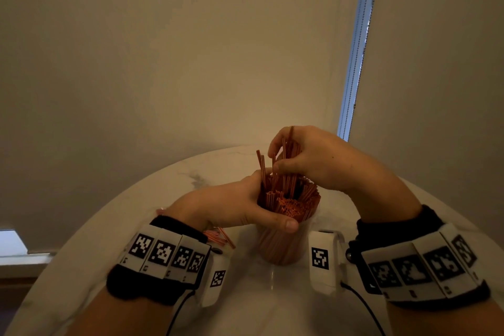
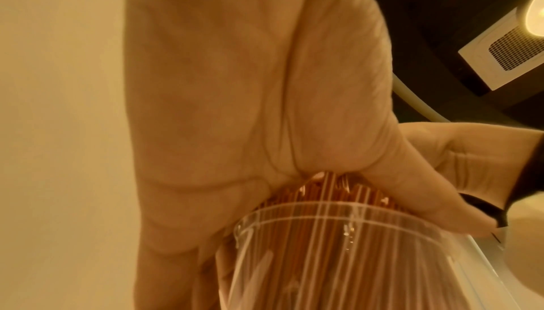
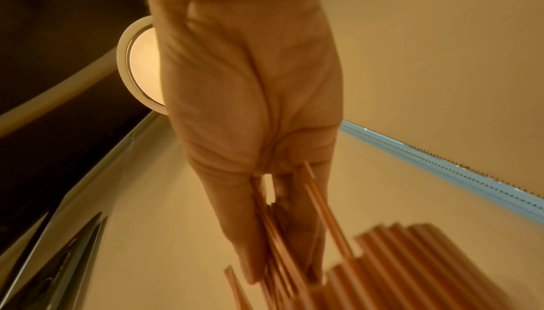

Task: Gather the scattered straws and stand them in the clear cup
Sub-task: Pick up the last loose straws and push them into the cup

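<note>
A clear cup [image 1: 283,245] packed with orange straws [image 1: 291,200] stands on the round white table [image 1: 259,303]. My left hand [image 1: 240,210] wraps around the cup's rim, thumb across its near side; the left wrist view shows the palm against the clear cup [image 2: 338,257]. My right hand [image 1: 308,158] hovers above the cup and pinches a small bunch of straws [image 1: 286,161] with their lower ends among the standing ones. In the right wrist view the held straws [image 3: 282,233] run along the fingers [image 3: 244,233]. A few loose straws [image 1: 219,236] lie on the table under my left wrist.
A plain wall rises behind the table, with a blind's bead cord [image 1: 357,46] at the right. The table's curved far edge [image 1: 174,169] lies just beyond the cup. A window sill [image 1: 16,248] shows at the far left.
</note>
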`<state>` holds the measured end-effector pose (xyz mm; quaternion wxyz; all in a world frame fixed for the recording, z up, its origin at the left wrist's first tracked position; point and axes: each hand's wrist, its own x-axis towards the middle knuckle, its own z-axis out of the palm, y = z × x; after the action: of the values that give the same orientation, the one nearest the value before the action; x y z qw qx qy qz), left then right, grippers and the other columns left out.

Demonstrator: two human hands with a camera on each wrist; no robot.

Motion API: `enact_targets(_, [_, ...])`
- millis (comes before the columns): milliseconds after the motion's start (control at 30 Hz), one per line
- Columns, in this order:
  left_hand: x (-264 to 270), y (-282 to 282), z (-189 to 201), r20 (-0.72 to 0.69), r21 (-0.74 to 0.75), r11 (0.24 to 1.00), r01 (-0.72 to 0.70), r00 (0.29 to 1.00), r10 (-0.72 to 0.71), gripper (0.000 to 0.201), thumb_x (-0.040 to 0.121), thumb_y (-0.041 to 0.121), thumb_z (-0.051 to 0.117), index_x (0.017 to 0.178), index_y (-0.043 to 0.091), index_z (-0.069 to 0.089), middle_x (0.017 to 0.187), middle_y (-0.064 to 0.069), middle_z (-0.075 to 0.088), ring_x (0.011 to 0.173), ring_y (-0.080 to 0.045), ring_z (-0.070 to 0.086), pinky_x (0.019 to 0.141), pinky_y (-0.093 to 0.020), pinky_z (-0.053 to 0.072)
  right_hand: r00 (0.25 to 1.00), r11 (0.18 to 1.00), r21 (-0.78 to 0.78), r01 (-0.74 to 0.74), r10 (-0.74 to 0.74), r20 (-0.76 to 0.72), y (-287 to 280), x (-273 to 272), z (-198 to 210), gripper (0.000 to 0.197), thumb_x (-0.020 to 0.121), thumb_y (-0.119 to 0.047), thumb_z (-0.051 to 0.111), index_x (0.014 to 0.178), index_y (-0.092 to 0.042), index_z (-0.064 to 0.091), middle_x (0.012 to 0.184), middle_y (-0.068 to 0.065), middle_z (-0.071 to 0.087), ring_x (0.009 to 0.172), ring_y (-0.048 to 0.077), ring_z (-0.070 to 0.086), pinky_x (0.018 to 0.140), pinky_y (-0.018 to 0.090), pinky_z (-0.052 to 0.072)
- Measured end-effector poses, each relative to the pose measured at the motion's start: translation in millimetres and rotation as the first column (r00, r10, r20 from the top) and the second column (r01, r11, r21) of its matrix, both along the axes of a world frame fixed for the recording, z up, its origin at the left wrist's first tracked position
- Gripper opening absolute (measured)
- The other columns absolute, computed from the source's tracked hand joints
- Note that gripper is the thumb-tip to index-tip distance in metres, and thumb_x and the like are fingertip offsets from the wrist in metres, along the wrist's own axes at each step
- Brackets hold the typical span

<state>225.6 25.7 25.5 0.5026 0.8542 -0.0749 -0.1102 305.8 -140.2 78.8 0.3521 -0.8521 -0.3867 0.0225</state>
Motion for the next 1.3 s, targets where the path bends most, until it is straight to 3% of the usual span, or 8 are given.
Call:
enact_targets(167, [-0.3, -0.7, -0.5, -0.003, -0.012, 1.000, 0.017, 1.000, -0.017, 0.067, 0.084, 0.019, 0.085, 0.126, 0.050, 0.042, 0.122, 0.025, 0.068, 0.116, 0.006, 0.063, 0.091, -0.010, 0.050, 0.999, 0.993, -0.112, 0.027, -0.031, -0.038, 0.9, -1.4, -6.0, 0.012, 0.091, -0.041, 0.068, 0.096, -0.030, 0.071, 0.090, -0.008, 0.071, 0.084, 0.011, 0.067, 0.074, 0.030, 0.056])
enact_targets(367, [1.7, 2.6, -1.8, -0.023, 0.015, 0.999, -0.031, 0.999, 0.032, 0.099, 0.077, 0.030, 0.091, 0.149, 0.037, 0.023, 0.136, 0.013, 0.059, 0.123, 0.001, 0.060, 0.101, -0.019, 0.051, 0.996, 0.997, -0.017, 0.069, -0.068, 0.053, -0.7, -1.7, 0.0, 0.025, 0.085, -0.030, 0.076, 0.102, -0.039, 0.059, 0.085, -0.009, 0.067, 0.077, 0.008, 0.064, 0.062, 0.025, 0.054])
enact_targets(467, [1.2, 3.3, -2.1, -0.030, 0.027, 0.998, -0.056, 0.998, 0.057, 0.112, 0.074, 0.034, 0.092, 0.153, 0.042, 0.013, 0.140, 0.009, 0.057, 0.130, -0.008, 0.056, 0.111, -0.031, 0.047, 0.999, 0.989, -0.140, 0.037, -0.032, 0.037, 1.7, -4.4, -2.3, 0.009, 0.093, -0.035, 0.065, 0.101, -0.037, 0.064, 0.092, -0.011, 0.064, 0.085, 0.009, 0.062, 0.074, 0.032, 0.057])
enact_targets(567, [1.1, 3.2, -3.1, -0.033, 0.033, 0.998, -0.059, 0.998, 0.060, 0.115, 0.072, 0.037, 0.093, 0.154, 0.040, 0.013, 0.139, 0.009, 0.059, 0.130, -0.008, 0.057, 0.112, -0.033, 0.046, 0.997, 0.985, -0.157, 0.066, -0.060, 0.041, -0.9, -5.4, 0.8, 0.025, 0.099, -0.047, 0.051, 0.111, -0.031, 0.066, 0.105, -0.007, 0.065, 0.096, 0.014, 0.061, 0.085, 0.036, 0.054])
enact_targets(767, [2.9, 5.2, -4.2, -0.047, 0.039, 0.997, -0.070, 0.996, 0.072, 0.120, 0.071, 0.036, 0.094, 0.157, 0.036, 0.011, 0.138, 0.010, 0.060, 0.128, -0.008, 0.058, 0.113, -0.034, 0.046, 0.999, 0.879, -0.475, -0.042, 0.042, -0.011, 0.2, -11.3, -2.1, 0.030, 0.105, -0.034, 0.043, 0.122, -0.025, 0.066, 0.107, -0.002, 0.068, 0.097, 0.015, 0.062, 0.091, 0.037, 0.050])
enact_targets(1000, [-1.1, 9.8, -2.9, -0.048, 0.052, 0.998, -0.024, 0.998, 0.027, 0.111, 0.070, 0.027, 0.096, 0.152, 0.038, 0.022, 0.136, 0.014, 0.061, 0.124, 0.001, 0.059, 0.107, -0.024, 0.049, 0.997, 0.934, -0.351, 0.072, -0.076, 0.002, -24.6, -7.3, 13.4, 0.049, 0.083, -0.067, 0.059, 0.115, -0.030, 0.065, 0.107, -0.008, 0.068, 0.094, 0.012, 0.066, 0.087, 0.035, 0.055])
enact_targets(1133, [1.1, 7.6, -3.7, 0.001, 0.101, 0.989, -0.105, 0.994, 0.105, 0.108, 0.065, 0.028, 0.098, 0.148, 0.030, 0.029, 0.129, 0.011, 0.066, 0.119, -0.004, 0.063, 0.104, -0.028, 0.052, 0.983, 0.969, -0.247, -0.011, -0.034, -0.178, -29.8, -5.8, 14.3, 0.015, 0.082, -0.034, 0.079, 0.093, -0.026, 0.072, 0.083, -0.003, 0.075, 0.073, 0.011, 0.074, 0.071, 0.028, 0.061])
enact_targets(1300, [4.7, 1.7, -5.6, 0.076, 0.143, 0.971, -0.193, 0.980, 0.184, 0.098, 0.064, 0.038, 0.098, 0.140, 0.026, 0.036, 0.126, 0.012, 0.066, 0.115, -0.004, 0.064, 0.102, -0.030, 0.054, 0.994, 0.977, 0.187, 0.099, -0.106, 0.023, -9.3, -5.2, 10.1, 0.006, 0.089, -0.021, 0.074, 0.087, -0.027, 0.072, 0.077, -0.006, 0.074, 0.067, 0.006, 0.072, 0.073, 0.033, 0.061])
